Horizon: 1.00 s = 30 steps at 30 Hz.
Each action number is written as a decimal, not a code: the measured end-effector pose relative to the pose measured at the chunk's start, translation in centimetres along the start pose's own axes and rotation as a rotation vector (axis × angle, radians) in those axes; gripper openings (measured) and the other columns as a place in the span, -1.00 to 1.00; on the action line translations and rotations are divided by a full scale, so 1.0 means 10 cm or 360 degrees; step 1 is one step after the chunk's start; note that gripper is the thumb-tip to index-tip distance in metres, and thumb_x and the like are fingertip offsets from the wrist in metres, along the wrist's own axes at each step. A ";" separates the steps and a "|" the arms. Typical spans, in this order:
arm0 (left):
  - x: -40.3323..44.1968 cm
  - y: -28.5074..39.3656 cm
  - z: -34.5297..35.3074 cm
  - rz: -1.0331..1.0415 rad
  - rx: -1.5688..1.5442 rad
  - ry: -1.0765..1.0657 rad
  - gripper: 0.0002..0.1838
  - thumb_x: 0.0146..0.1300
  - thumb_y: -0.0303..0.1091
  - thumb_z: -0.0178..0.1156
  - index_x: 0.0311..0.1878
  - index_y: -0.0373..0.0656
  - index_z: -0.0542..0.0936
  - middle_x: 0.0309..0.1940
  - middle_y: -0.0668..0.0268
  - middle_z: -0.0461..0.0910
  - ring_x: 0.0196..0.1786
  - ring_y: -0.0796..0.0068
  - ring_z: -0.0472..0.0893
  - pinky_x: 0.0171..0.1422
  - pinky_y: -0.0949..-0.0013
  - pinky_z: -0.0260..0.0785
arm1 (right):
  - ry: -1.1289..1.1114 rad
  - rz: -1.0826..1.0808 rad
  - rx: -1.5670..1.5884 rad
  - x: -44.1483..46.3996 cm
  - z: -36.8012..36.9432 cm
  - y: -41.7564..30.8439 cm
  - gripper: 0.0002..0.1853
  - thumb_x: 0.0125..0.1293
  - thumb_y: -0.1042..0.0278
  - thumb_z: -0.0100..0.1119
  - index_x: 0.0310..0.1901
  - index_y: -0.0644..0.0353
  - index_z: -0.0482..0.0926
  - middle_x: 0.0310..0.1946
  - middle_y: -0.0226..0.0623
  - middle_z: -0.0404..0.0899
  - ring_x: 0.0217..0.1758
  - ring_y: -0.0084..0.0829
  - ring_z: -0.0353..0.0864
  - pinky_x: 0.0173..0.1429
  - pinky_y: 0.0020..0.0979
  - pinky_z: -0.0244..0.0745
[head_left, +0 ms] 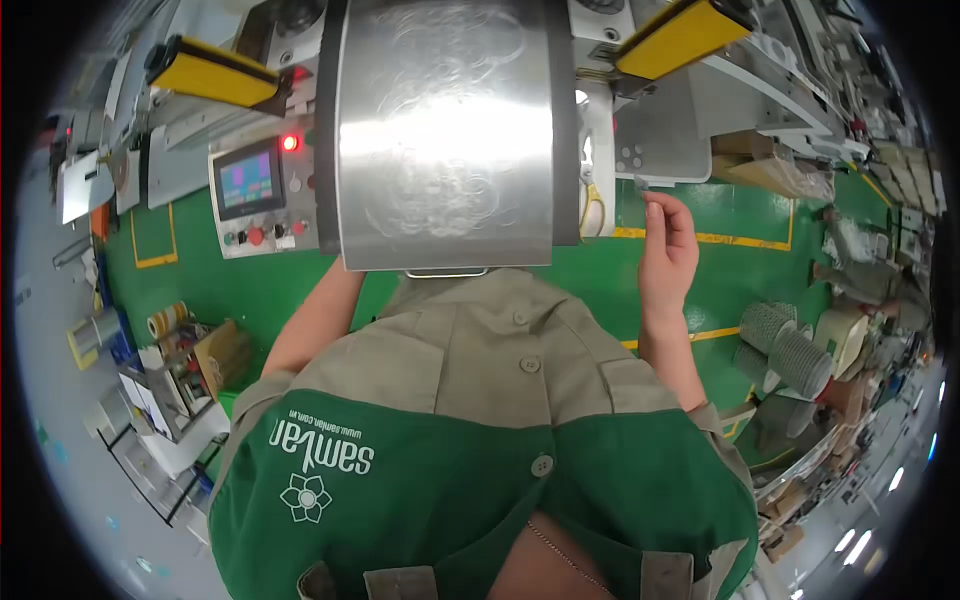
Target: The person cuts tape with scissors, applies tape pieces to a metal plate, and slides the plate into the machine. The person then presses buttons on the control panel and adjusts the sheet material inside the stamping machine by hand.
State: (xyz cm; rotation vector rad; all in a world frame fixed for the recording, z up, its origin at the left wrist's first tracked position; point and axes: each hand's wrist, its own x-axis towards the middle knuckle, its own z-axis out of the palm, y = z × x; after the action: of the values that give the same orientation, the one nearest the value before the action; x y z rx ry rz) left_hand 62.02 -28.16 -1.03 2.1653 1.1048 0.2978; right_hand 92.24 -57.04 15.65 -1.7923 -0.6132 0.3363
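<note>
My right hand (670, 245) is raised beside the right end of the metal plate (445, 215), at the near edge of a grey tray (665, 120). Its thumb and forefinger are pinched together, with something small and grey at their tips that I cannot make out. A few small round pieces (628, 160) lie in the tray. Just left of the hand are yellow-handled scissors (591, 195). My left forearm (318, 312) reaches under the near left corner of the plate, which hides my left hand.
Left of the plate stands a control panel (250, 185) with a lit screen and a red lamp. Yellow guards (215, 72) (685, 38) flank the plate. A wire handle (447, 273) juts from its near edge. Mesh rolls (785, 350) and another person (865, 270) are at the right.
</note>
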 end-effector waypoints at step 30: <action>-0.51 0.92 -1.47 0.0352 -0.0309 0.0947 -0.89 0.32 -0.40 0.28 -0.14 -0.15 0.68 0.04 0.22 0.61 0.14 0.29 0.54 0.29 0.29 0.32 | -0.0782 -0.0412 -0.0855 -0.38 0.77 -0.68 -0.23 0.34 0.42 0.26 0.52 0.01 0.13 -0.09 -0.17 0.71 -0.04 -0.15 0.70 -0.01 -0.23 0.60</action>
State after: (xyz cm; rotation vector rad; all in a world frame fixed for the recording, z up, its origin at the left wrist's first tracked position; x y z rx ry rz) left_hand 57.65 -29.02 16.50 2.0728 1.0791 1.1581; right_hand 83.50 -51.58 19.42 -2.1137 -1.3727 0.4687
